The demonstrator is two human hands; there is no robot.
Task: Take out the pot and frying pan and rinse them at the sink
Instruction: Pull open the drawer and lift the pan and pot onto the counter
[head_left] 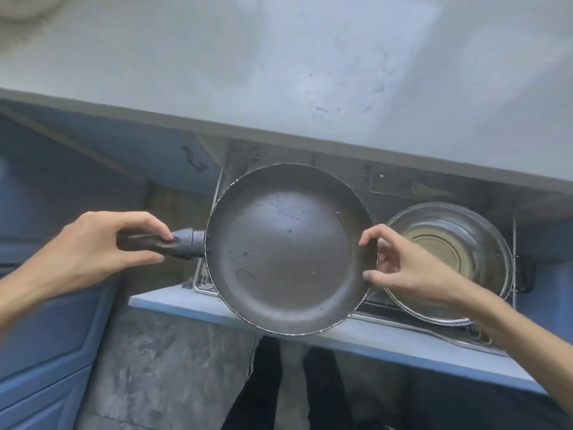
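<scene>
A dark grey frying pan [288, 246] is held level over an open pull-out drawer, its inside facing up with small specks on it. My left hand [102, 246] grips the pan's dark handle [161, 243] on the left. My right hand [400, 268] pinches the pan's right rim between thumb and fingers. A steel pot [465, 243] sits in the drawer's wire rack to the right of the pan, partly hidden behind my right hand.
The blue drawer front [403, 346] juts out toward me under the pale countertop [279, 72]. Blue cabinet doors [46, 352] stand to the left. My legs [291, 383] and the grey floor [170, 367] show below.
</scene>
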